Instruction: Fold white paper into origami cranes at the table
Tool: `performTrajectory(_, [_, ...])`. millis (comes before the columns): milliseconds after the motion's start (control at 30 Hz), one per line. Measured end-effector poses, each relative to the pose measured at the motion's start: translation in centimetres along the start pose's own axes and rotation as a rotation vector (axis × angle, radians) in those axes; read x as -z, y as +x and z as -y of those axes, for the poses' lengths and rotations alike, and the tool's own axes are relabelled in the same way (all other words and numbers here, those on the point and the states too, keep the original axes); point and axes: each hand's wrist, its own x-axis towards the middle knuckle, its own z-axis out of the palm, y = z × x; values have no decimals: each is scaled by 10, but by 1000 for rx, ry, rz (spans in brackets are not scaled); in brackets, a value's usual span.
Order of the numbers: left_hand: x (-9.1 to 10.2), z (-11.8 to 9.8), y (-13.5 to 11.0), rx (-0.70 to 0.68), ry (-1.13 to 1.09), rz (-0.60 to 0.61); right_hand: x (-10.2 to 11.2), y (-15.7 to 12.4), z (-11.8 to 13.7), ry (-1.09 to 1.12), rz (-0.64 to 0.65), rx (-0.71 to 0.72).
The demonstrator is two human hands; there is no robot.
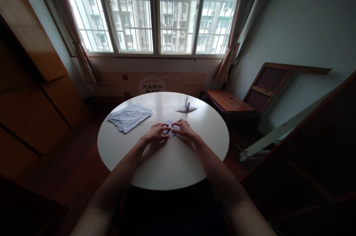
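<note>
A partly folded sheet of paper (pixel 170 132) lies on the white round table (pixel 175 165), pinched between both of my hands. On its left side my left hand (pixel 158 131) presses with closed fingers. Along the right side my right hand (pixel 181 128) grips it, thumb and fingertips on the folds. The fingers cover part of the paper, so its full shape is hidden. Behind my right hand stands a finished paper crane (pixel 187 107). A stack of creased paper sheets (pixel 130 117) rests at the table's back left.
A printed cardboard box (pixel 116 84) leans under the barred window (pixel 155 17). To the right are a wooden bench (pixel 229 100) and a pale folded frame (pixel 267 143). Wooden cabinets (pixel 36 110) line the left wall.
</note>
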Motion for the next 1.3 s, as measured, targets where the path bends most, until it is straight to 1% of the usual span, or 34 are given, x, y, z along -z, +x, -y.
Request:
performTrajectory(467, [-2,2,0,-14,5,-2,3,-3,3,1,4,-6])
performTrajectory(667, [-1,2,2,-12,-4,4,-2,0,0,2,-24,8])
performTrajectory(767, [1,1,3,-21,-47,-6,-7,5,-5,22,-98,7])
performTrajectory(867, [0,2,4,-81,-138,-86,-9,11,-11,56,-234,-3])
performTrajectory(933, [-2,4,5,-139,-197,-133,-11,14,-14,100,-267,44])
performTrajectory(1033, [-5,6,6,-214,-263,-157,-14,17,-15,164,-219,137])
performTrajectory(1100, [-5,7,6,-235,-273,-179,-15,17,-15,188,-173,165])
performTrajectory(1200, [-5,7,6,-203,-197,-215,-15,14,-13,161,-152,146])
performTrajectory(1300, [-4,5,4,-145,-97,-221,-13,12,-12,137,-155,104])
